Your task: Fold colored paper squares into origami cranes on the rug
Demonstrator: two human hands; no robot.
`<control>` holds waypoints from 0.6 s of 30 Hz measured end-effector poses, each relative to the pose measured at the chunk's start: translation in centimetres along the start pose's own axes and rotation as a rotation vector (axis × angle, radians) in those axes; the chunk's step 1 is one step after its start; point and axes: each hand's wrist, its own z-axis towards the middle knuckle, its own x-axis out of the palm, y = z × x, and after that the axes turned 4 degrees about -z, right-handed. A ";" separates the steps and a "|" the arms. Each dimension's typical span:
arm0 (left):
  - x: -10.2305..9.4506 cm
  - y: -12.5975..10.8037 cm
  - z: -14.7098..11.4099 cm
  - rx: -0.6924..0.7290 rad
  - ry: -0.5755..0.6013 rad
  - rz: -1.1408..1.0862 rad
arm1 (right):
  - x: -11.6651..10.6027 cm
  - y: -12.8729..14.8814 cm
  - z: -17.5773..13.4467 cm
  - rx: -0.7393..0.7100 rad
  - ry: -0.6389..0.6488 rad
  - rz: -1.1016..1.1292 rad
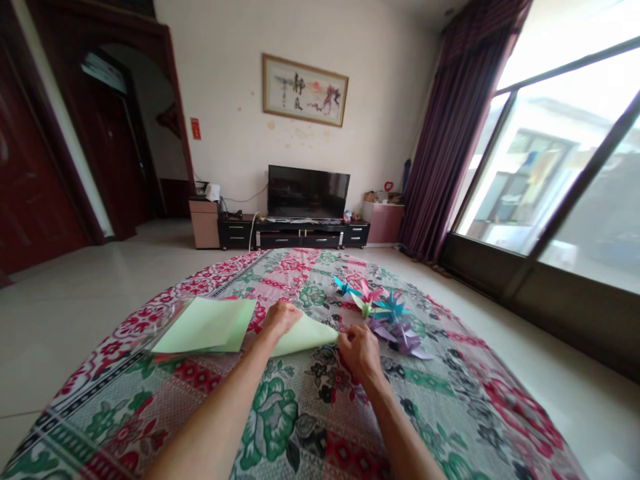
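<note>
Several folded paper cranes (383, 310) lie done mid-frame right, w/ both hands, left hand (281, 318) & right hand (361, 350), pinching a green sheet (305, 335) mid-fold; paper stack (207, 325) left unfolded.

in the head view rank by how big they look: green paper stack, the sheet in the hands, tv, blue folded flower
1. tv
2. green paper stack, close to the tv; nearness to the camera makes this unsure
3. sheet, partly hidden by the left hand
4. blue folded flower

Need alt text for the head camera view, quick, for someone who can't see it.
Two bare hands, left hand and right hand, press and grip a pale green sheet of paper on a floral tablecloth. More green paper lies left; folded paper figures lie right.
</note>
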 end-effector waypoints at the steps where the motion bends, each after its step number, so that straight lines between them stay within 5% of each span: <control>1: 0.1 -0.3 0.1 -0.010 0.002 0.018 | 0.0 0.0 -0.1 -0.003 0.015 -0.048; 7: 1.1 -1.3 -0.5 -0.046 -0.040 0.105 | 0.1 0.2 -0.5 -0.008 0.082 -0.227; 18: 2.6 -0.4 -1.5 0.092 -0.113 0.253 | 0.7 -0.2 -0.4 -0.047 0.046 -0.265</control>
